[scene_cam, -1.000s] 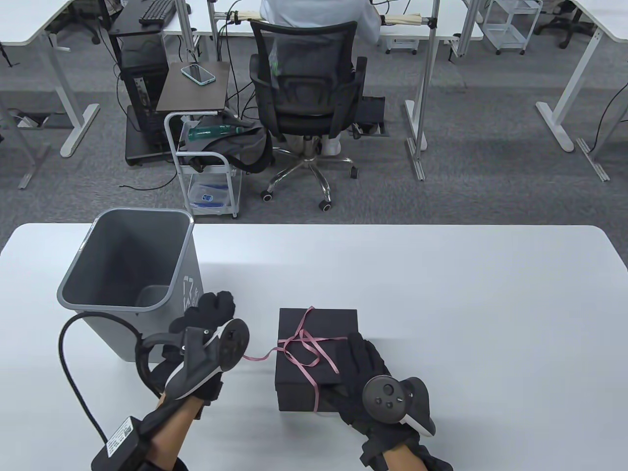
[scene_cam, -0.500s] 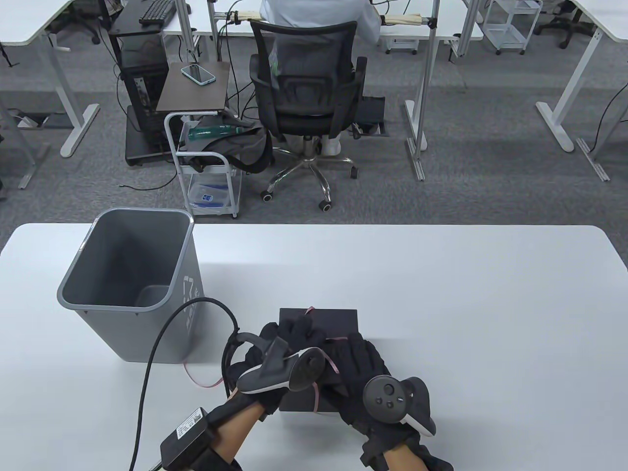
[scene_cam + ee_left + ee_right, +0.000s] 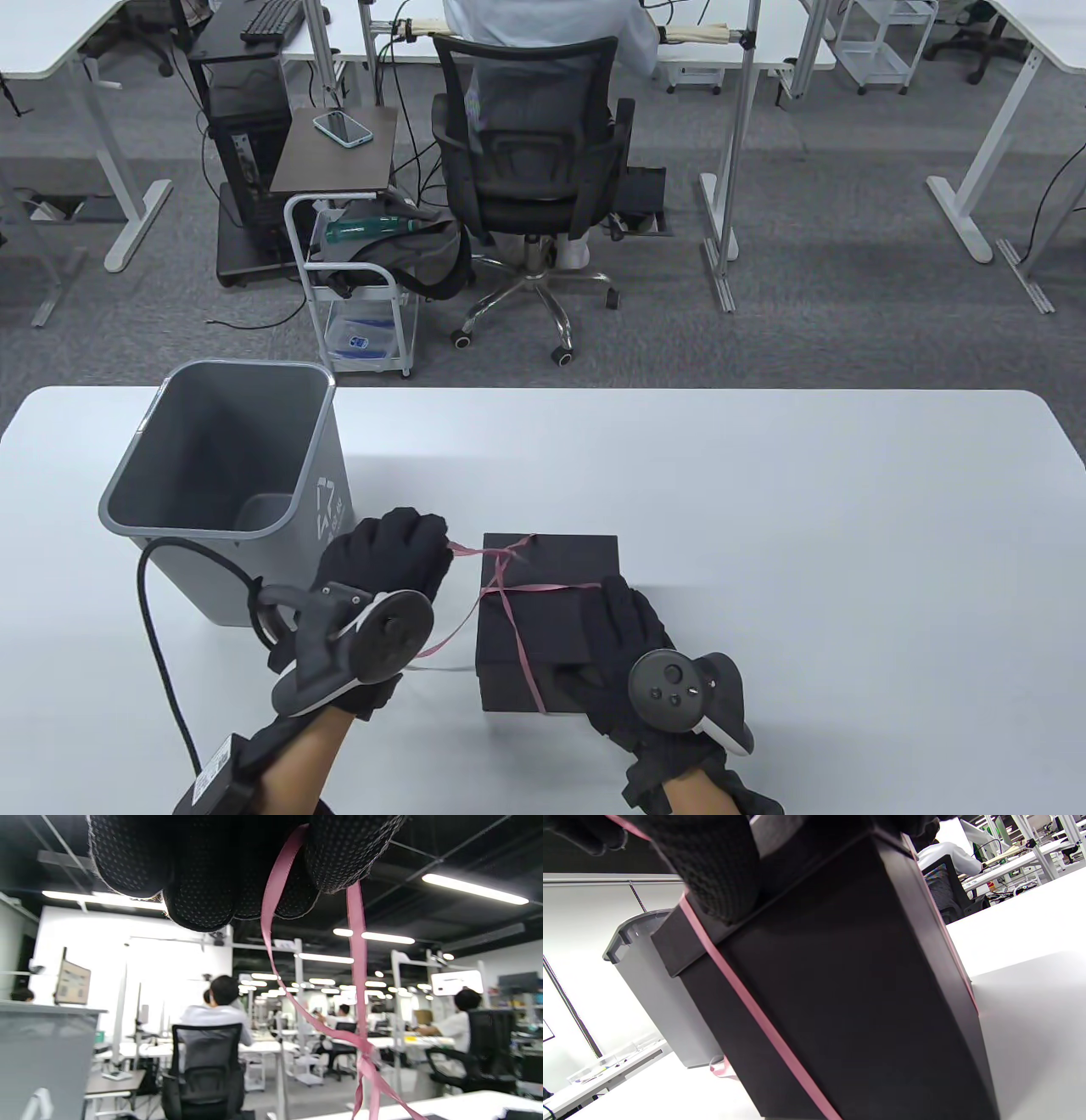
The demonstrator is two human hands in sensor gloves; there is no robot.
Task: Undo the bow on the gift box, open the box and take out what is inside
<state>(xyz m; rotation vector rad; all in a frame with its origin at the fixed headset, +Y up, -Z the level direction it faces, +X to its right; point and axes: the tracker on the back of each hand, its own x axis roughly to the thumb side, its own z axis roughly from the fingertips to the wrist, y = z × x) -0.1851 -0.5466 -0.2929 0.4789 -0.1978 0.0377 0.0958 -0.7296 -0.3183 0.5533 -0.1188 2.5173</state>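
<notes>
The black gift box (image 3: 551, 628) sits on the white table (image 3: 764, 509) near its front edge. A pink ribbon (image 3: 543, 588) crosses its lid, with a small knot at the far left edge and no bow loops showing. My left hand (image 3: 428, 543) is left of the box, its fingers (image 3: 203, 870) curled round two ribbon strands (image 3: 275, 899) that run taut to the knot. Another loose end trails on the table under that hand. My right hand (image 3: 624, 620) holds the box's near right corner, fingers on the lid, thumb on the front face. The box (image 3: 840, 984) and its ribbon (image 3: 755, 1014) fill the right wrist view.
A grey waste bin (image 3: 327, 509) stands on the table just left of my left hand, also visible as a grey bin (image 3: 653, 984) behind the box. Past the table's far edge a person sits in an office chair (image 3: 526, 153) beside a small cart (image 3: 361, 280).
My left hand went from beside the bin to the box top, took the ribbon and pulled it back left. The bow's loops have come out. My right hand stayed put.
</notes>
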